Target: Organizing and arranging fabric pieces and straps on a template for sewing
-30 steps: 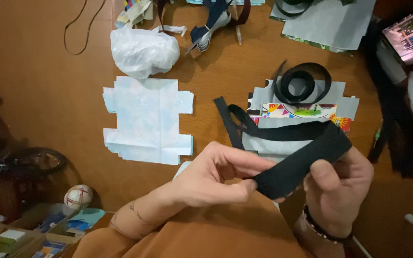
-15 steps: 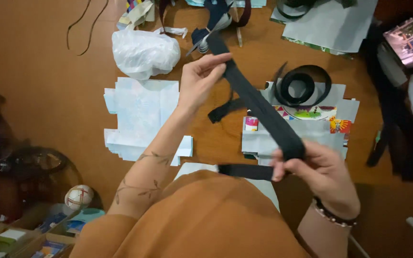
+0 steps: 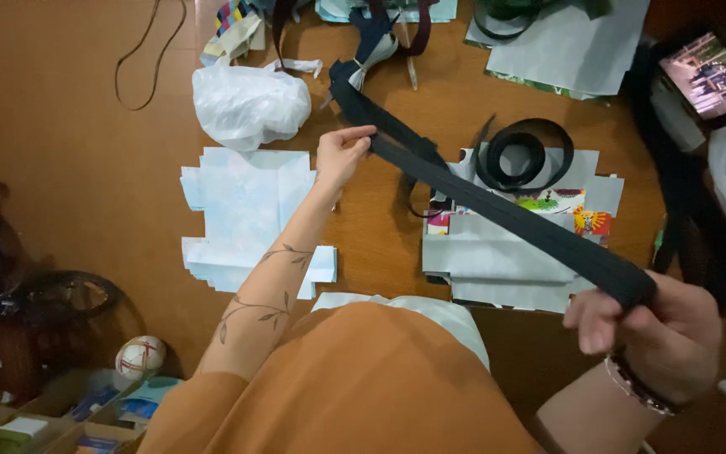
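A wide black fabric strap (image 3: 497, 210) stretches taut above the brown floor. My left hand (image 3: 342, 155) pinches it near its far end, arm extended forward. At the lower right, my right hand (image 3: 649, 324) grips the near end in a closed fist. The strap runs diagonally from upper left to lower right over a flattened grey carton (image 3: 506, 252) with colourful print. A coil of the same black strap (image 3: 524, 153) lies on that carton's far side.
A flattened pale blue carton (image 3: 245, 214) lies to the left, a crumpled white plastic bag (image 3: 249, 102) beyond it. Papers and straps crowd the far edge. A tablet screen (image 3: 707, 76) glows at upper right. A small ball (image 3: 140, 357) and boxes sit lower left.
My hands have pulled further apart, drawing the strap out longer and straighter. The left hand stayed out in front; the right hand shifted right and nearer to me.
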